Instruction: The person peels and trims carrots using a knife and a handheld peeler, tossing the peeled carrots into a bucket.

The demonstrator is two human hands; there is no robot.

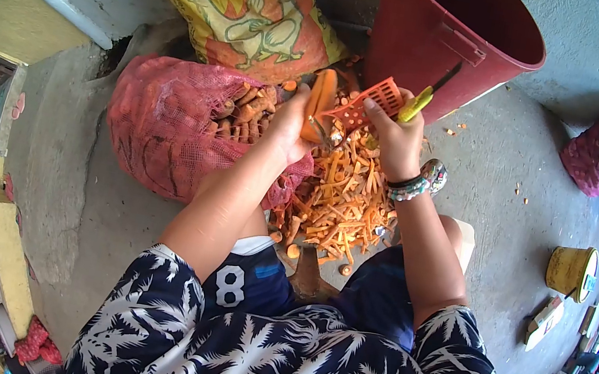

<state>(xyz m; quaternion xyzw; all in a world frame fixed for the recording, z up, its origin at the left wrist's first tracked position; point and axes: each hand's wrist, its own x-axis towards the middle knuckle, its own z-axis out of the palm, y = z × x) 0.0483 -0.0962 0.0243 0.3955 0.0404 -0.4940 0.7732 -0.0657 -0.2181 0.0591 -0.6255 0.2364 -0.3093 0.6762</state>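
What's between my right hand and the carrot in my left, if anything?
Only the peeler, which your right hand holds out toward the carrot in your left hand. The knife in your right hand points away; nothing else visible is in the way.

The only view comes from a camera worn on the person's head, facing forward and down at the hands point(297, 127), wide enough to take in the floor point(484, 218) on both sides of them.

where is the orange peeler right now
In the head view, just above centre, the orange peeler is in the right hand, beside the carrot in the left hand.
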